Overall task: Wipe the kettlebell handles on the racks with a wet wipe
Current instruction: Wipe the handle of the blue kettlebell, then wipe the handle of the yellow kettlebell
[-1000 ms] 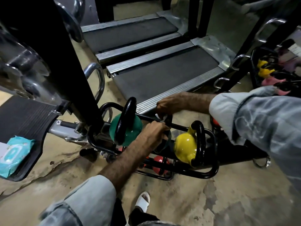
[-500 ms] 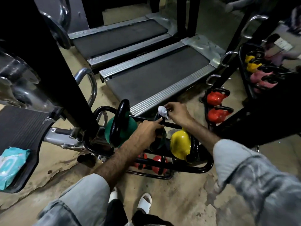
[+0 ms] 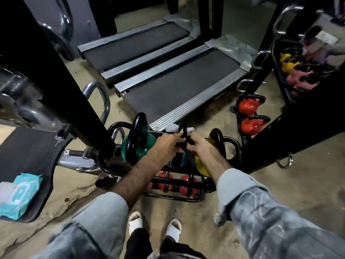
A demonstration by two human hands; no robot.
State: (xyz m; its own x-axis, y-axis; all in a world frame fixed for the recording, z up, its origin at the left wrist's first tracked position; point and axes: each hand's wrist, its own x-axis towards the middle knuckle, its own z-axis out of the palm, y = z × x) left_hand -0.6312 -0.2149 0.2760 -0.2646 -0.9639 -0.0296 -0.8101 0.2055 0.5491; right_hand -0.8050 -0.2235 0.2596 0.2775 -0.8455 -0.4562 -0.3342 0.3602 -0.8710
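A low black rack (image 3: pixel 234 146) holds a green kettlebell (image 3: pixel 143 148), a teal kettlebell (image 3: pixel 178 160) and a yellow kettlebell (image 3: pixel 202 168), all with black handles. The teal one's handle (image 3: pixel 182 128) stands upright in the middle. A white wet wipe (image 3: pixel 171 127) passes behind this handle and shows on both sides of it. My left hand (image 3: pixel 169 143) pinches the wipe's left end against the handle. My right hand (image 3: pixel 198 146) grips the right end, fingers curled at the handle. Red kettlebells (image 3: pixel 186 185) sit on the lower shelf.
A pack of wet wipes (image 3: pixel 20 195) lies on a black footplate at the left. Two treadmills (image 3: pixel 177 88) lie beyond the rack. A second rack at the right holds red kettlebells (image 3: pixel 249 106), with yellow and pink ones (image 3: pixel 296 77) above. A black machine post (image 3: pixel 61 81) stands at the left.
My right hand brought the wipe from above the rail down to the middle handle. Both hands now close together on that handle, with the wipe looped behind it.
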